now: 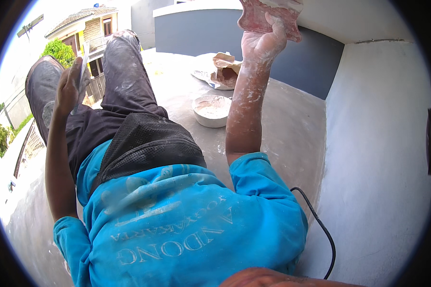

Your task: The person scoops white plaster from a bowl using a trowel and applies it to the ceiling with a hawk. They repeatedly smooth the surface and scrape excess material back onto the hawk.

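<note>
My left hand (70, 86) is closed around a thin, pale flat tool (84, 66), held upright over my legs at the left. At the top centre, my right hand (261, 45) is raised, gripping a reddish, plaster-smeared flat scraper (254, 13); white residue coats the hand and forearm. Beside that forearm, a round white basin (210, 107) of pale, pasty material rests on the grey floor. Behind it lies a torn white paper sack (207, 69), open at one end.
A pale wall (378, 158) runs along my right, with a dark cable (321, 222) beside it. A grey-blue low wall (191, 28) stands at the back, under a pale surface overhead. Past the floor's open left side are a yellow house (79, 26) and greenery (55, 50).
</note>
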`<act>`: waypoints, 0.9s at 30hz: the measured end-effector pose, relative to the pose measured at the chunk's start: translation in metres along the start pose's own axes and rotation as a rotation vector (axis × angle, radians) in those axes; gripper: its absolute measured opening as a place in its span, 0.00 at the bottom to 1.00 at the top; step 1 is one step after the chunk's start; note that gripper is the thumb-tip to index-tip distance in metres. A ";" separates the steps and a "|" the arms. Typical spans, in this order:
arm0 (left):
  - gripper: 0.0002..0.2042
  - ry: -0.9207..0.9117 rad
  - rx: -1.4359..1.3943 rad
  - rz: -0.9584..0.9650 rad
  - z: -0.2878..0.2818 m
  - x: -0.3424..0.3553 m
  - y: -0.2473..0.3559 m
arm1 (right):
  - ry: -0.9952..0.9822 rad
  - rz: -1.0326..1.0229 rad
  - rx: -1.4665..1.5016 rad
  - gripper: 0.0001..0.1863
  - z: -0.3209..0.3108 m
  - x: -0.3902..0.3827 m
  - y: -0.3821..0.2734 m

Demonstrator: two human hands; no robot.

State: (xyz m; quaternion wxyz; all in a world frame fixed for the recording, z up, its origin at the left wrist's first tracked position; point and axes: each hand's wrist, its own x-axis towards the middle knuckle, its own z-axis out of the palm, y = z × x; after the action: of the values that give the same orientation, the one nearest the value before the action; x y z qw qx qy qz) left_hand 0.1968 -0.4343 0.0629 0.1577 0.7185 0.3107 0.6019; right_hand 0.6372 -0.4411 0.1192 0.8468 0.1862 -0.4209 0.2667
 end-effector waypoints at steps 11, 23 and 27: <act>0.20 -0.005 -0.014 -0.057 0.002 0.002 -0.005 | -0.314 0.391 0.269 0.26 -0.086 0.054 0.020; 0.21 0.062 -0.048 -0.050 0.010 0.003 -0.003 | -0.428 0.249 0.006 0.15 -0.104 0.113 0.039; 0.21 0.065 0.307 0.101 0.005 -0.003 -0.003 | -0.424 0.093 -0.326 0.12 -0.034 0.073 0.008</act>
State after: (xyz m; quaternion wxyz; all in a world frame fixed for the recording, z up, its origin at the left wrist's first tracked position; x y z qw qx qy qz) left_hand 0.2002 -0.4335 0.0575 0.0054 0.7289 0.3676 0.5776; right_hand 0.6901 -0.3951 0.1600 0.7455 0.0796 -0.6341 0.1891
